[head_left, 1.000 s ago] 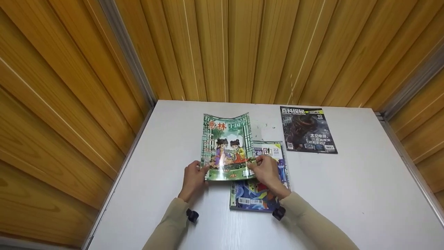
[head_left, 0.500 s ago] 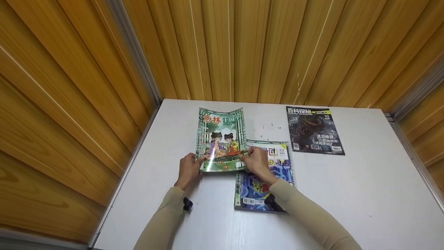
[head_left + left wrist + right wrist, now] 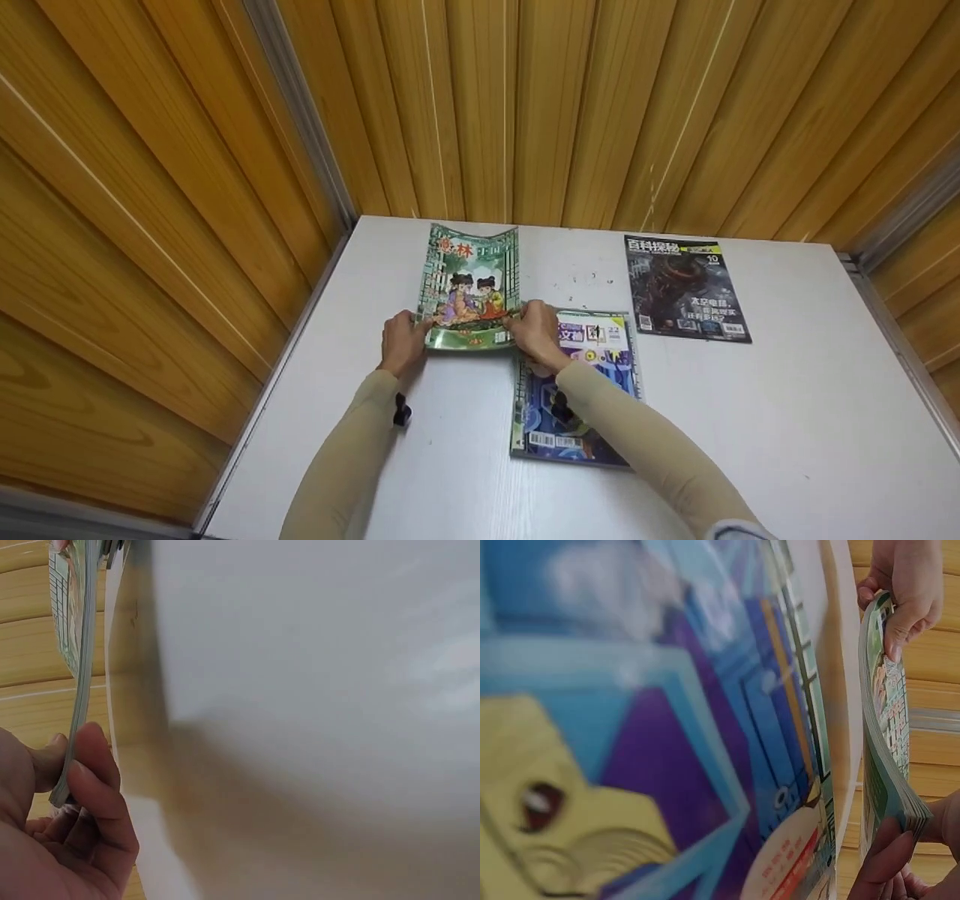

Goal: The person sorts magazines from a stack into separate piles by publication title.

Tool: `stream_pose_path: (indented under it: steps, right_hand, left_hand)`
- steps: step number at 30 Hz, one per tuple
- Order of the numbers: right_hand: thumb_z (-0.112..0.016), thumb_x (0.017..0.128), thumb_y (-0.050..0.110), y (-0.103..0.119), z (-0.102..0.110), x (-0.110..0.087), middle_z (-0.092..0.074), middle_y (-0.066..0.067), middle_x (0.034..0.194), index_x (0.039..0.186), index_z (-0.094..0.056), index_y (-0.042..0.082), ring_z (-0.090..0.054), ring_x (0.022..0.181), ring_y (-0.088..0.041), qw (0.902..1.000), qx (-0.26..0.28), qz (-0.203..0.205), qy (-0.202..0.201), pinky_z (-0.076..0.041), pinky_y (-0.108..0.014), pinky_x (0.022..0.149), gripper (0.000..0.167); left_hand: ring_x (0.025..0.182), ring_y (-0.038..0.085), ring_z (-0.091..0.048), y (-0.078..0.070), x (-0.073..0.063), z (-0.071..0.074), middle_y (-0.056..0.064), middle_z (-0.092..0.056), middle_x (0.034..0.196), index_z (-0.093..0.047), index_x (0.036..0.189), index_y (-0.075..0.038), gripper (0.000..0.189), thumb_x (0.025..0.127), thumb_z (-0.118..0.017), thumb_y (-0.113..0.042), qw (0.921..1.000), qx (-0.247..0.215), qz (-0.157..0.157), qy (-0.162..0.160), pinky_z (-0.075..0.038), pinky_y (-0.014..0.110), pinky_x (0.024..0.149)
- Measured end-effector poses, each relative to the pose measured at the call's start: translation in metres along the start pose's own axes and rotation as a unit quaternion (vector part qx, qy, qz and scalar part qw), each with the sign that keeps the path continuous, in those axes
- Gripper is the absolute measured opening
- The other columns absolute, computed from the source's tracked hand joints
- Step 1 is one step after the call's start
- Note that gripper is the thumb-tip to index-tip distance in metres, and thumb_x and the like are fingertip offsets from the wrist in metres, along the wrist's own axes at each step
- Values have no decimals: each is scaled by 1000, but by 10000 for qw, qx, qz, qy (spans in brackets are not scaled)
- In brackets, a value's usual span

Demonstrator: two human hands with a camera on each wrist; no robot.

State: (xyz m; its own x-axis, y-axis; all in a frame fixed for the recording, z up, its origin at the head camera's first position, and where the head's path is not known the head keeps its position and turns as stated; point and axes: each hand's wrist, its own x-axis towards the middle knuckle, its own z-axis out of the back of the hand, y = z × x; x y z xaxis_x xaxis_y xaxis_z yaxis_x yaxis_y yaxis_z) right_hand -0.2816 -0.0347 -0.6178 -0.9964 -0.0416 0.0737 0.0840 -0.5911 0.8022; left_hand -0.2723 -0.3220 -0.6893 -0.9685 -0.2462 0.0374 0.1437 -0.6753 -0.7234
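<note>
A: Nearest us, at the bottom of the head frame, what do we see?

B: Two tan sleeves (image 3: 337,457) rising from the lower edge, the right one crossing over the blue magazine (image 3: 541,411), right of bottom centre. Along its left side we make out the green edge of a lower magazine (image 3: 517,431), both lying on the white table (image 3: 750,427).

A: And past the sleeves, how do we find the grip?

B: Both hands are grasping the green magazine (image 3: 471,292), in the middle of the frame. The left hand (image 3: 403,341) pinches its lower left corner; in the left wrist view we see the thumb on one side and curled fingers on the other, parted only by the thickness of the pages.

A: The right hand (image 3: 538,334)?

B: It grips the lower right corner, above the blue magazine's upper left. We see its thumb on the cover in the head view and its fingers behind the pages in the right wrist view.

A: Does the green magazine lie flat?

B: No, we see it bowed between the hands, near edge raised. Whether its far edge touches the table, we cannot tell.

A: Farther off?

B: The dark magazine (image 3: 686,289) lies at right of centre, then the wooden wall (image 3: 555,112) fills the top.
</note>
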Motion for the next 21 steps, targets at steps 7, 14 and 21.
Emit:
stream_pose_path:
  steps: [7, 14, 21]
  right_hand:
    - [-83, 88, 18, -19, -25, 40, -24, 10, 53, 55, -33, 22, -26, 49, -11, 9980, -590, 188, -83, -23, -31, 46, 60]
    - [-80, 85, 6, 21, -11, 33, -35, 4, 58, 58, -39, 18, -35, 56, -17, 9986, -517, 34, -92, -30, -34, 52, 50]
    - [-86, 89, 13, 26, -16, 51, -55, -4, 74, 72, -59, 6, -46, 71, -22, 9966, -756, -322, 64, -43, -40, 64, 32]
  left_hand:
    - [114, 38, -72, -8, 23, 4, 21, -77, 122, -72, 119, 1, 42, 106, -70, -39, 9994, 59, 303, 169, -57, 53, 99]
    - [113, 38, -73, -17, 36, 8, 22, -76, 122, -72, 120, 3, 44, 106, -72, -39, 9979, 207, 578, 214, -59, 51, 98]
    - [69, 18, -46, -15, 56, 4, 1, -52, 75, -55, 78, -14, 40, 104, -74, -38, 9965, 353, 705, 270, -40, 36, 61]
